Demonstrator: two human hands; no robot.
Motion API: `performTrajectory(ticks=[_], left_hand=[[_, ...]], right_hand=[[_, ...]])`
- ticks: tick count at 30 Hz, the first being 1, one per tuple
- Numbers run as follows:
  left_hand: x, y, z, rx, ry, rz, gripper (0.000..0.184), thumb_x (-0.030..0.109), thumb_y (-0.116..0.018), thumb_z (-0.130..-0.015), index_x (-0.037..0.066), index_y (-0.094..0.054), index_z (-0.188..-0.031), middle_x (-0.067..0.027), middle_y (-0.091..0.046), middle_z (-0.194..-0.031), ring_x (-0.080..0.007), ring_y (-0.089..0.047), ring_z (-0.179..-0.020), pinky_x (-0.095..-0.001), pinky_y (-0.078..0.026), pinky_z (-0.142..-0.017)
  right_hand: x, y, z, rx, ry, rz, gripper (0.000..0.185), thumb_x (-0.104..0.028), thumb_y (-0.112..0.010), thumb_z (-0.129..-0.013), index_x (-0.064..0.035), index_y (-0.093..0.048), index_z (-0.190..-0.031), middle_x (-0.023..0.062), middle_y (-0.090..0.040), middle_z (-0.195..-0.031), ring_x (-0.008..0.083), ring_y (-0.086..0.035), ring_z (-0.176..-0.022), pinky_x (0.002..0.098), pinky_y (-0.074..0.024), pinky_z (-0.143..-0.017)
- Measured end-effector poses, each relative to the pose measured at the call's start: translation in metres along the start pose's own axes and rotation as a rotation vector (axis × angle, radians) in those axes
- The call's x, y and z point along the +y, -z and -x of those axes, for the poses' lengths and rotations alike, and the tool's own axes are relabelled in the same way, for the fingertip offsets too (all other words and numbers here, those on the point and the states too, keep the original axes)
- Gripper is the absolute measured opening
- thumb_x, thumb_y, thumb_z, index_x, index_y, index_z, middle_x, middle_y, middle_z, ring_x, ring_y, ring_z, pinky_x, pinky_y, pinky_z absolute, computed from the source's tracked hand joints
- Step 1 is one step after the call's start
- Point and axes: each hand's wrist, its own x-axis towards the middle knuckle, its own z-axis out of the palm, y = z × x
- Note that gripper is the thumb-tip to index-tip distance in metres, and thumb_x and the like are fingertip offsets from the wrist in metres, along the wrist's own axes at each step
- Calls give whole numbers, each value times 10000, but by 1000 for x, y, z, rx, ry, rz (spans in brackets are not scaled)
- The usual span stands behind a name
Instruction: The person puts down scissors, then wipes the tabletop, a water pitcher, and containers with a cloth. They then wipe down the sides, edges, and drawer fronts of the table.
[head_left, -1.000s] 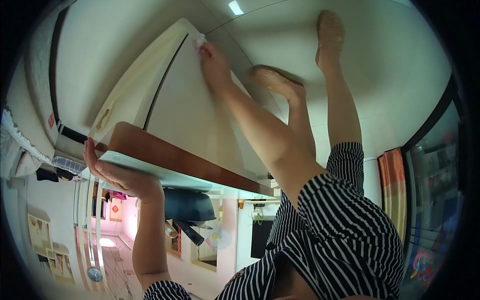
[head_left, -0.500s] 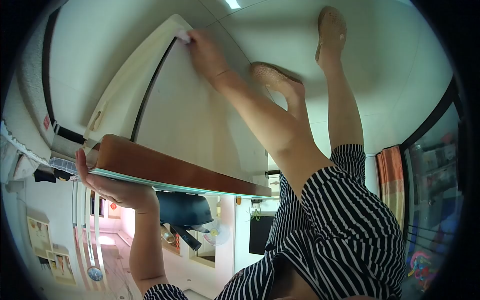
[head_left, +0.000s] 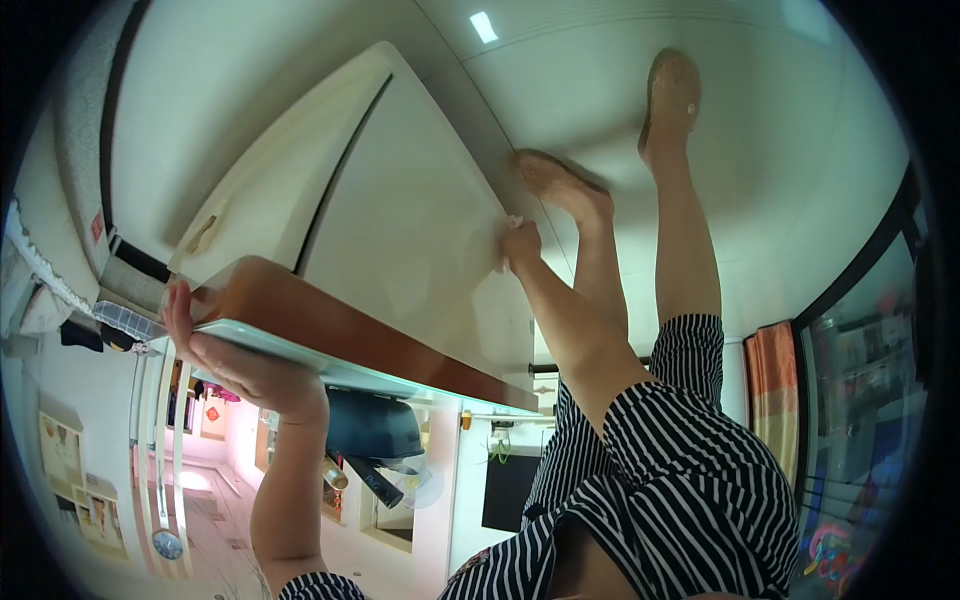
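The view is upside down, with the floor at the top. My right hand (head_left: 521, 245) is closed around a crumpled white cloth or tissue (head_left: 514, 222) and presses near the edge of a cream cabinet's side panel (head_left: 410, 190). Most of the cloth is hidden in the fingers. My left hand (head_left: 250, 368) rests on the glass top (head_left: 300, 352) at the cabinet's corner, its fingers stretched out past the edge and holding nothing. Between the glass and the panel runs a brown wooden edge (head_left: 350, 325).
A dark pan (head_left: 372, 425) with a black handle stands on the glass top. My feet in tan shoes (head_left: 673, 95) are on the pale tiled floor (head_left: 800, 150). An orange curtain (head_left: 770, 380) hangs beside a dark-framed glass door (head_left: 860, 400) at the right.
My right hand has moved with the white cloth from the panel's far lower corner along its edge, closer to my body. My left hand stays on the glass corner.
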Motion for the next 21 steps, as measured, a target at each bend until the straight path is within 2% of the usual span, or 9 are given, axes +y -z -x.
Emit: performTrajectory(ticks=[1,2,5,7,10,13,15,17,21], left_hand=[[-3,-4,-1,31,-36,9,627,420,-154,-1057,-9,-481,-1377,-140,-464,-1410,-271,-453,-1314,-391,-332,-1134],[1,-3,-2,26,8,46,558,360,-189,-1063,-2,-472,-1379,-143,-446,-1418,-265,-443,-1325,-395,-333,-1136],[-8,2,-1,13,-32,32,485,303,-245,-1078,-14,-470,-1368,-151,-443,-1436,-267,-431,-1338,-409,-321,-1155],[-16,3,-6,46,-103,-75,531,333,-221,-1075,-15,-531,-1329,-173,-502,-1389,-316,-423,-1336,-463,-280,-1172],[-16,5,-9,91,-86,-101,542,345,-223,-1065,15,-577,-1310,-178,-546,-1349,-361,-404,-1346,-509,-251,-1165],[-23,7,-9,137,-76,-106,499,315,-241,-1062,51,-591,-1299,-161,-555,-1356,-374,-397,-1362,-503,-270,-1145],[-18,12,-12,144,-52,-135,482,305,-252,-1055,70,-597,-1296,-143,-562,-1355,-366,-405,-1362,-505,-245,-1153],[-16,13,-13,143,-14,-143,450,275,-281,-1037,98,-603,-1297,-111,-568,-1357,-341,-397,-1385,-511,-174,-1182],[-15,19,-16,101,33,-147,429,262,-316,-1017,127,-600,-1309,-54,-572,-1369,-312,-372,-1422,-525,-122,-1199]], right_hand=[[-20,0,-17,-278,182,396,389,-171,-670,-830,-15,-606,-1181,239,-661,-1118,363,-643,-1071,448,-512,-868],[-37,-1,-29,-554,358,796,519,-162,-684,-800,-12,-580,-1286,256,-637,-1223,378,-620,-1148,461,-507,-920],[-138,16,-11,-312,719,951,371,-140,-548,-880,-8,-652,-1210,259,-611,-1274,391,-614,-1156,479,-527,-876],[-209,-3,5,39,351,-62,235,-133,-573,-872,-17,-719,-1014,245,-672,-1144,371,-660,-1075,473,-533,-839],[-288,39,65,-83,481,-141,196,-145,-569,-888,-10,-709,-912,215,-712,-956,358,-699,-931,447,-535,-774],[-287,66,102,-250,625,-172,211,-153,-563,-904,-4,-685,-990,184,-711,-809,320,-704,-798,400,-526,-710],[-282,99,155,-390,535,-238,227,-181,-583,-959,5,-629,-1082,96,-667,-890,173,-609,-729,330,-493,-626],[-282,124,208,-493,414,-354,146,-126,-584,-971,-13,-618,-1058,30,-616,-823,111,-555,-683,271,-462,-593],[-304,146,260,-432,754,-409,104,-67,-621,-945,-17,-645,-1033,86,-625,-934,171,-614,-815,297,-495,-714]])
